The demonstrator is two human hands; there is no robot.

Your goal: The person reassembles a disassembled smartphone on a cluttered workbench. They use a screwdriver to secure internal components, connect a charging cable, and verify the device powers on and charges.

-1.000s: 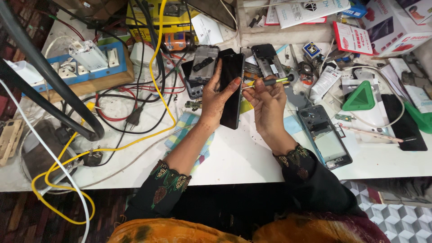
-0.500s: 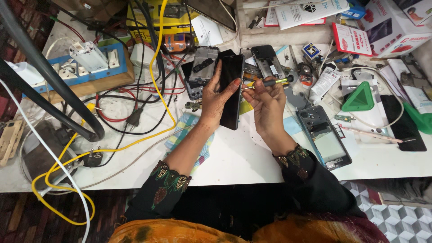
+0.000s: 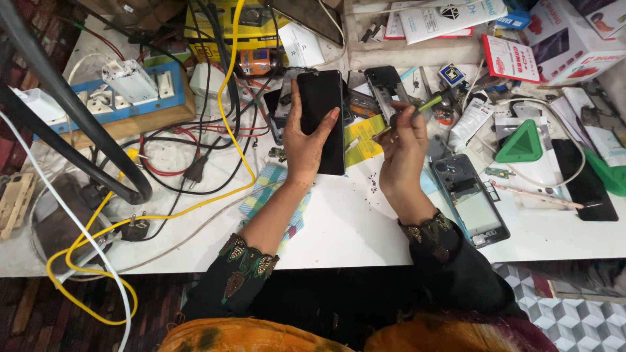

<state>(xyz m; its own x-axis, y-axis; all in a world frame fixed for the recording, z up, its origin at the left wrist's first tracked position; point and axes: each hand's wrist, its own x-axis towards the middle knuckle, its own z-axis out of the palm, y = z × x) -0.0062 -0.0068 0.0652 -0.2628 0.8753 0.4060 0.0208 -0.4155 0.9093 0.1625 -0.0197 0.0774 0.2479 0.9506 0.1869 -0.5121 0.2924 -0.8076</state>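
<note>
A: Start at the left hand (image 3: 305, 140). What has it got?

B: It grips a black phone (image 3: 321, 117), fingers wrapped round its left edge, thumb on the right edge. The phone is raised off the desk (image 3: 339, 228), dark glass face up, long axis running from six to twelve.

A: And the right hand (image 3: 403, 146)?

B: Clenched round a thin tool with a yellow-green handle (image 3: 427, 103), pinched between thumb and fingers. The handle points off toward two o'clock. I can't make out the tip from here.

A: So which step is this?

B: I'd judge it a check or a seam job on the phone: one hand presents it, the other has the tool ready but apart from it, at the phone's three o'clock.

A: What would the next move call for?

B: As I read it, bringing the tip across to the phone's right edge with a light touch, while the left hand keeps the body steady. The glass would not forgive a slip.

A: Around them?

B: At four o'clock from the right hand lies an opened phone frame (image 3: 471, 199), flat on the desk. Further out at three, a green triangle (image 3: 520, 143). Toward ten, a yellow cable (image 3: 229, 85) loops over a blue socket board (image 3: 111, 107).
</note>
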